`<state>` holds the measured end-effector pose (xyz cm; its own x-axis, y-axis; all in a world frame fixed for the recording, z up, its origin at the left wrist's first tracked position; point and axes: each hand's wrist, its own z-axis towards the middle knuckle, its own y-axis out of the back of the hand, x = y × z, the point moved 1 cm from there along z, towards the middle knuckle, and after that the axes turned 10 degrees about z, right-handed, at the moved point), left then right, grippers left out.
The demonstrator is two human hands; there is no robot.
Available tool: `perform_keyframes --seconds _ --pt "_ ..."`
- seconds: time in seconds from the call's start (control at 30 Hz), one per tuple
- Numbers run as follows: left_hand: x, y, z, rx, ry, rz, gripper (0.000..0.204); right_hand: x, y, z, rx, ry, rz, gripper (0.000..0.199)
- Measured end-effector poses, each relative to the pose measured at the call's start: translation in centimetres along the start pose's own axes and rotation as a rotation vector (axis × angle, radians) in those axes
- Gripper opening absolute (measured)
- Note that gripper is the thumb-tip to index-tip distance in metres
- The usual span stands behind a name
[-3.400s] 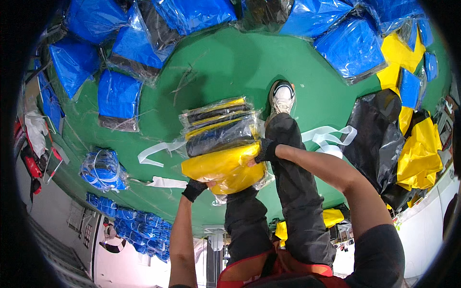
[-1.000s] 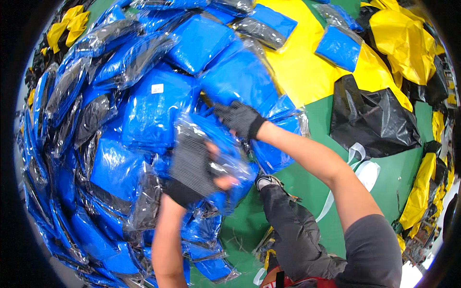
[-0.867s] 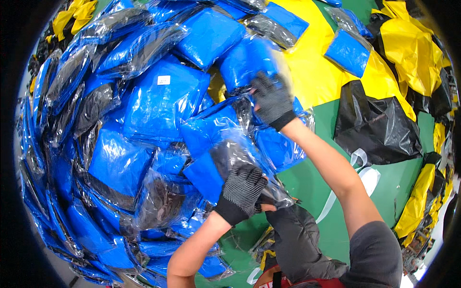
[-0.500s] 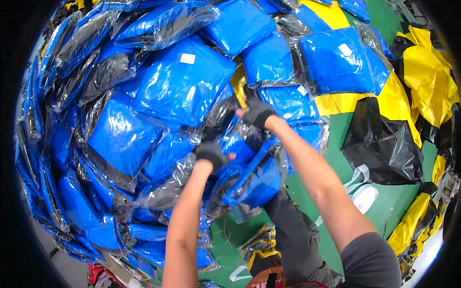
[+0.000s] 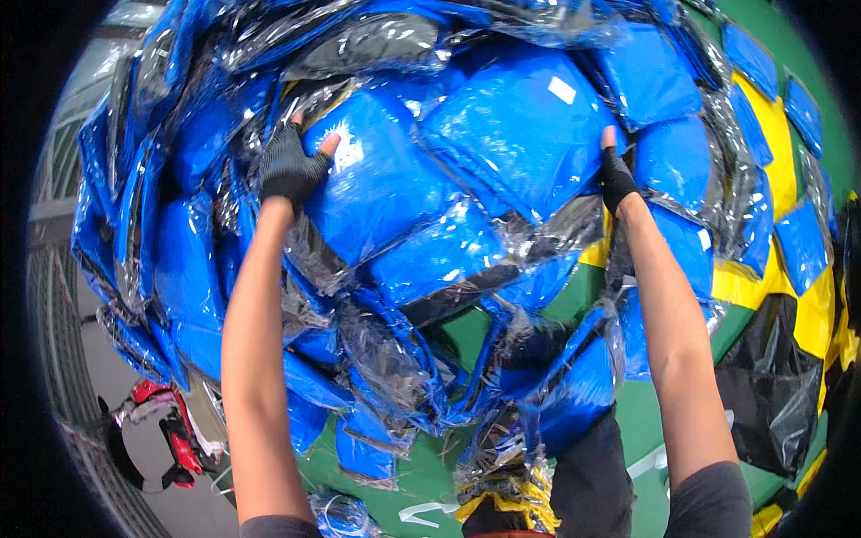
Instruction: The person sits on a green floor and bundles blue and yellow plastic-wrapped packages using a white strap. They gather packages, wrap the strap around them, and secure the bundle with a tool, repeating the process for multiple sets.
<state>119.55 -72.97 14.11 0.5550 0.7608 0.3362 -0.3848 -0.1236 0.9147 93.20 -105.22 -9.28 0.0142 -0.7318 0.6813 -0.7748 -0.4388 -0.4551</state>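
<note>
My left hand (image 5: 296, 169), in a black fingerless glove, is at the left edge of a blue package (image 5: 381, 175) in clear plastic. Its thumb lies at the package's edge and is spread from the fingers. My right hand (image 5: 617, 175), gloved the same way, is against the right edge of a larger blue package (image 5: 516, 125) with a white label. Its thumb points up beside that package, while the other fingers are hidden. The two packages lie side by side between my hands, the labelled one partly overlapping the other.
Many more bagged blue packages (image 5: 646, 76) are heaped around, some with black sides. Green floor (image 5: 395, 484) shows in front. To the right lie a yellow sheet (image 5: 767, 125) and a black bag (image 5: 771, 386). A red and black object (image 5: 170, 430) stands at lower left.
The view has swung left, so the pile appears farther right. My hands have moved apart, from the gap near the middle packages to the outer edges of two blue packages.
</note>
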Motion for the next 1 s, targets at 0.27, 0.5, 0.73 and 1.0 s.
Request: perform_keyframes --seconds 0.27,0.5,0.73,1.0 --pt "-12.7 -3.4 -14.9 0.92 -0.259 -0.587 0.082 -2.1 7.7 -11.9 -0.24 -0.087 -0.123 0.073" --pt "-5.9 -13.3 -10.8 -0.07 0.453 -0.698 0.053 5.0 -5.5 -33.9 -0.034 0.143 -0.235 0.074" --pt "7.9 -17.7 1.2 0.174 0.705 -1.337 0.041 -2.9 -11.2 -36.6 0.275 -0.237 -0.389 0.05" --pt "6.6 -19.7 0.9 -0.192 1.502 -1.405 0.045 -3.8 -11.6 -35.0 0.405 -0.492 -0.396 0.029"
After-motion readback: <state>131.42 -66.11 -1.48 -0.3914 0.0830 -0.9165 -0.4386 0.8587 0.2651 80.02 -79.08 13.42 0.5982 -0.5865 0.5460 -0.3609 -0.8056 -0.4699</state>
